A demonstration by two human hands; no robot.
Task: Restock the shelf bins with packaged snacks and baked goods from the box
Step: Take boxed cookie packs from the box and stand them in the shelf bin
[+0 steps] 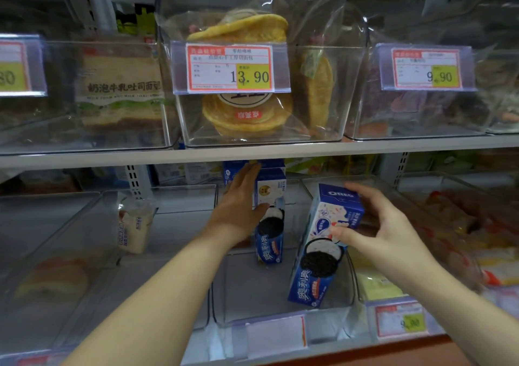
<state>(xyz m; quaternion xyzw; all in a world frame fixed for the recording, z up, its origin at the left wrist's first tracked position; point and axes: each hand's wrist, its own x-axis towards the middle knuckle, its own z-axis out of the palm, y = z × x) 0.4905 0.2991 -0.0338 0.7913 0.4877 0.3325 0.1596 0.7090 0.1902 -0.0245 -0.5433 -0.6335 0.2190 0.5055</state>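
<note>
Both arms reach into the lower shelf, forearms stretched forward and side by side. The left hand (241, 197) is extended flat, fingers straight and together, its palm side pressed along the left face of an upright blue-and-white cardboard cookie box (271, 219) that stands toward the back of the clear plastic middle bin (247, 289). Just to the right, the right hand (376, 225) grips a second blue-and-white cookie box (320, 253): thumb curled across the front face, fingers wrapped over the top end from behind, wrist bent inward. That second box is tilted, its top leaning right and away, its lower end down inside the same bin near the front right wall; whether it touches the bin floor, I cannot tell. The two boxes sit near each other but apart. On the shelf above, a clear bin holds bagged round yellow flatbreads (247, 112) behind a red-and-yellow price tag (230, 67) reading 13.90. In the neighbouring left bin, a small pale packet (134, 225) stands upright.
</note>
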